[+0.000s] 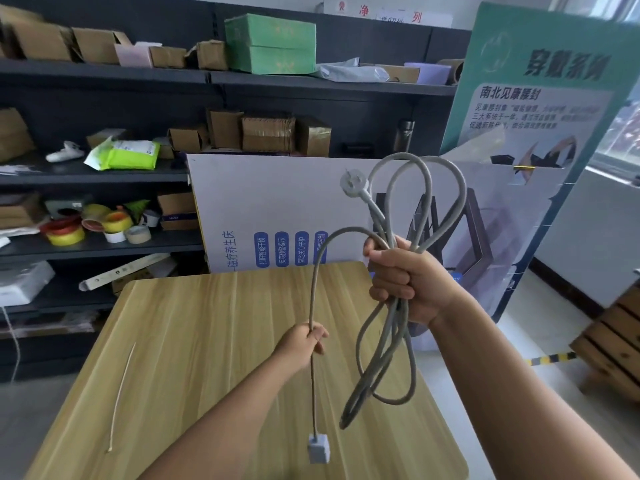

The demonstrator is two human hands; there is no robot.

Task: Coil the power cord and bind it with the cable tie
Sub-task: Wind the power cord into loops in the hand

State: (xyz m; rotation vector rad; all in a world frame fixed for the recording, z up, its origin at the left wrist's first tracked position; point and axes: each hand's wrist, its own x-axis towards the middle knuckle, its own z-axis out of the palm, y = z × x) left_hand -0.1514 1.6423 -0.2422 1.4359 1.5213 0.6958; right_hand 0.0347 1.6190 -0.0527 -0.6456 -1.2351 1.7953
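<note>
Power cord, a long grey rubber-sheathed lead (391, 327), is held up in the air over the pale wooden tabletop (214, 341), and from where I stand the coiling looks well along but not finished. The right hand (403, 277) is fisted tight around the gathered middle of the bundle: about 3 loops rise above that fist, with the round white plug (351, 183) poking out at the upper left, and several more loops hang below it, sagging to different lengths toward the table's right side. From the fist 1 free run arches over to the left and drops straight down through the left hand (306, 341), which pinches it between thumb and fingers lower and nearer the person. Below that pinch the loose tail hangs to a small white square connector block (318, 448), which dangles just above or perhaps on the wood; I cannot tell which. So that last stretch has yet to be folded into the bundle, and my guess is 1 or 2 more loops would take it up. The thin pale cable tie (121, 396) lies flat on the left part of the table, well apart from both hands and untouched, so the whole binding step is left to do. The loops look uneven and may want squaring up first.
</note>
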